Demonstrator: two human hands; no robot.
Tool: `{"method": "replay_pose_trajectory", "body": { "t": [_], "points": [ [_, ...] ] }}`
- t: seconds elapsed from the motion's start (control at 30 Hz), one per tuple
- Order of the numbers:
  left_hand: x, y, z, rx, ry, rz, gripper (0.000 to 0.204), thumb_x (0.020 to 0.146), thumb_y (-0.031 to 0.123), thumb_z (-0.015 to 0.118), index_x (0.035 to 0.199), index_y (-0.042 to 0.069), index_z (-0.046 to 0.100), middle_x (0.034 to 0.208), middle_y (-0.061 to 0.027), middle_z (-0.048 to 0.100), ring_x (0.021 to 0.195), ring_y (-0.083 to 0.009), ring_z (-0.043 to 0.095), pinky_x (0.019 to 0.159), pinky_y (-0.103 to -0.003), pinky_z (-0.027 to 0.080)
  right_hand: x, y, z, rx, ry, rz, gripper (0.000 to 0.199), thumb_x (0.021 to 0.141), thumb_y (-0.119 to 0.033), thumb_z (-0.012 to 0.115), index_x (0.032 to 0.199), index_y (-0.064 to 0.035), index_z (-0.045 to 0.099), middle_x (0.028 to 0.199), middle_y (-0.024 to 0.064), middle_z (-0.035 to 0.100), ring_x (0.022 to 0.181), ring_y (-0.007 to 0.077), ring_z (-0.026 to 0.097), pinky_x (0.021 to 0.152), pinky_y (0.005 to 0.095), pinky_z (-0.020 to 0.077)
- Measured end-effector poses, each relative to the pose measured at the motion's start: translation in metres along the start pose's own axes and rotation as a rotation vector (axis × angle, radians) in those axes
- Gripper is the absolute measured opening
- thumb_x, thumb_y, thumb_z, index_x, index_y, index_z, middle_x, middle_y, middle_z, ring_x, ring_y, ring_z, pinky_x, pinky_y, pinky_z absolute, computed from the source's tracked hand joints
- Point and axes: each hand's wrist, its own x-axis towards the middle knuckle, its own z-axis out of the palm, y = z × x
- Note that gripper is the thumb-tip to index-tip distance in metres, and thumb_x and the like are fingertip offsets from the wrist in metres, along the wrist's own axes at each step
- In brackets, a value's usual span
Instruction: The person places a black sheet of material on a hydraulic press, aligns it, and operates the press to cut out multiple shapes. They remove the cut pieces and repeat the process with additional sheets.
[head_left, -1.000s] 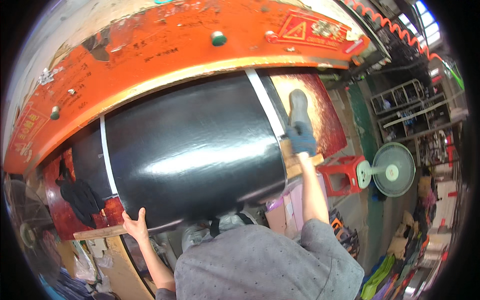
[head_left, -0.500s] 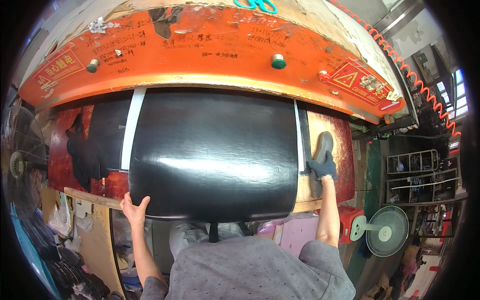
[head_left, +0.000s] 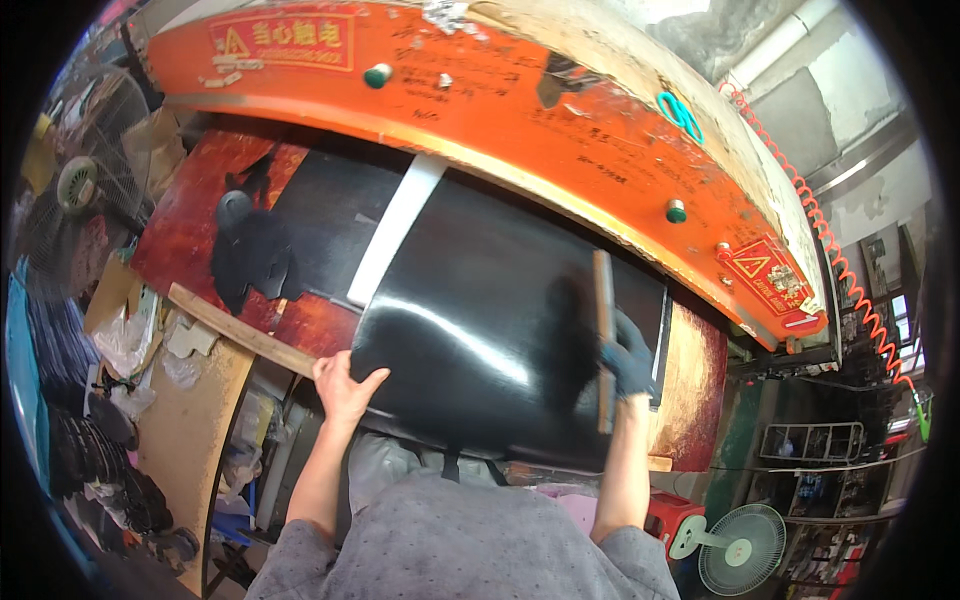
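Right hand (head_left: 628, 362), gloved, has moved inward from the sheet's edge; grip clamped on wooden stick (head_left: 603, 340), pressed onto glossy black sheet (head_left: 480, 330). Left hand (head_left: 343, 385), fingers apart, holds sheet's near-left edge. Sheet lies on counter (head_left: 690, 380) under orange press (head_left: 520, 110). Smoothing judged underway.

A long rectangular warning label (head_left: 282, 41), red with a yellow border, yellow triangle and yellow characters, sits at the upper left of the frame on the orange machine beam (head_left: 520, 120). A smaller matching warning label (head_left: 768, 275) sits at the beam's right end, tilted.
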Motion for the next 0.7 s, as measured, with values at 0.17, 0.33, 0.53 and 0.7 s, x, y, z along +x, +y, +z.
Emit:
{"method": "replay_pose_trajectory", "body": {
  "t": [0.17,0.33,0.53,0.7],
  "points": [
    [-0.004,-0.006,-0.004,-0.062,0.089,0.166,0.051,0.062,0.044,0.084,0.085,0.003,0.062,0.075,-0.0111,0.062,0.077,-0.0302,0.058,0.086,-0.041,0.038,0.040,-0.021,0.147,-0.262,-0.073,0.023,0.074,0.064,-0.021,0.082,0.130,-0.0015,0.054,0.122,0.0172,0.060,0.106,0.0241,0.061,0.087,0.0336,0.0515],
    [-0.011,-0.014,-0.004,-0.125,0.160,0.227,0.052,0.060,0.046,0.084,0.080,0.003,0.061,0.075,-0.0115,0.062,0.081,-0.0312,0.057,0.088,-0.042,0.040,0.068,-0.039,0.252,-0.697,0.071,0.026,0.081,0.060,-0.037,0.083,0.131,-0.0085,0.056,0.129,0.0160,0.058,0.118,0.0292,0.057,0.099,0.0366,0.0456],
    [-0.012,-0.017,-0.006,-0.183,0.199,0.282,0.051,0.061,0.046,0.083,0.079,0.005,0.059,0.067,-0.0057,0.057,0.069,-0.0241,0.056,0.087,-0.040,0.039,0.062,-0.054,0.316,-1.057,0.218,0.162,0.091,0.055,-0.057,0.081,0.135,-0.0244,0.053,0.137,0.0140,0.050,0.124,0.0339,0.050,0.102,0.0446,0.0421],
    [-0.010,-0.020,-0.007,-0.189,0.125,0.271,0.050,0.063,0.045,0.082,0.081,0.006,0.057,0.066,-0.0052,0.056,0.066,-0.0237,0.054,0.083,-0.039,0.038,0.055,-0.058,0.332,-1.188,0.220,0.189,0.096,0.055,-0.062,0.078,0.139,-0.0286,0.047,0.142,0.0138,0.042,0.128,0.0362,0.044,0.103,0.0492,0.0385]
  ]
}}
